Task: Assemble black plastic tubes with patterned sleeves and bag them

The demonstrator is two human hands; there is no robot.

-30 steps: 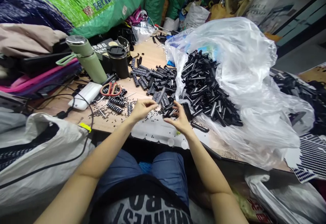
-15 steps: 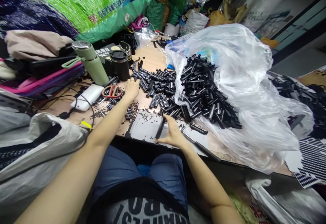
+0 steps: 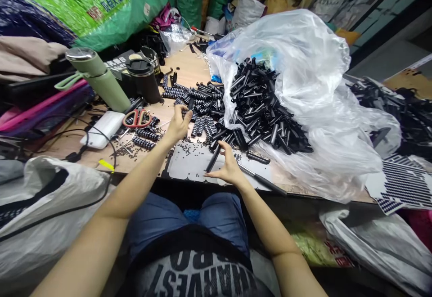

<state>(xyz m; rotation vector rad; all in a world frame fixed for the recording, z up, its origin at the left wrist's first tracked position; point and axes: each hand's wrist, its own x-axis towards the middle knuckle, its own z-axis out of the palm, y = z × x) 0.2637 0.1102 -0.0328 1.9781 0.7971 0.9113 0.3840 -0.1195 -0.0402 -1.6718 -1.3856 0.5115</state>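
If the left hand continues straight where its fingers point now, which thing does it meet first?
Most likely the pile of dotted tubes lying just beyond the left hand; depth is hard to judge.

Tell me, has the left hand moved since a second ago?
Yes. The left hand moved away from the table's near edge, farther up, about level with the red scissors.

Green flask (image 3: 97,74), red scissors (image 3: 137,118) and white power bank (image 3: 101,128) sit close together.

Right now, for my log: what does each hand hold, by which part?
The right hand holds a black tube by its ends, finger above, thumb below. Whether the left hand holds anything cannot be told.
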